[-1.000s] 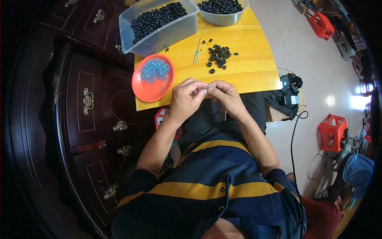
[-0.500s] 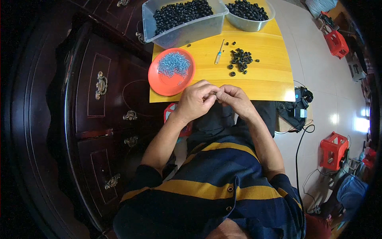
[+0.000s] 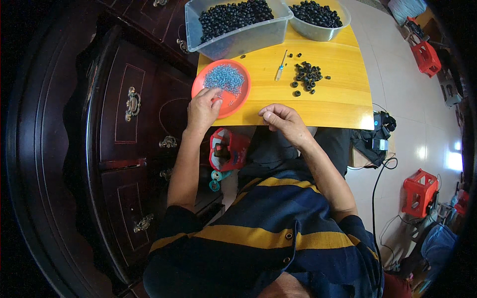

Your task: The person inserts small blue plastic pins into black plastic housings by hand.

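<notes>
My left hand (image 3: 202, 110) is over the near left rim of an orange-red plate (image 3: 240, 102), fingers stretched out and the thumb apart from them. A heap of small, shiny, bluish-silver pieces (image 3: 223, 78) lies on that plate. At the table's near edge, my right hand (image 3: 287, 123) is closed, thumb against the fingers; whatever it pinches is too small to make out. Beyond it is a loose group of black ring-like parts (image 3: 308, 74). To their left rests a small screwdriver (image 3: 280, 69) with a clear bluish handle.
A clear plastic bin (image 3: 243, 42) and a round translucent tub (image 3: 318, 33), both full of black parts, stand along the far side of the yellow table (image 3: 343, 107). Dark wooden drawers (image 3: 130, 129) line the left. Red stools (image 3: 420, 193) stand on the right-hand floor.
Both hands were together at the table's near edge. My left hand has parted and moved left to the plate, its fingers now stretched out; my right hand stays near the edge.
</notes>
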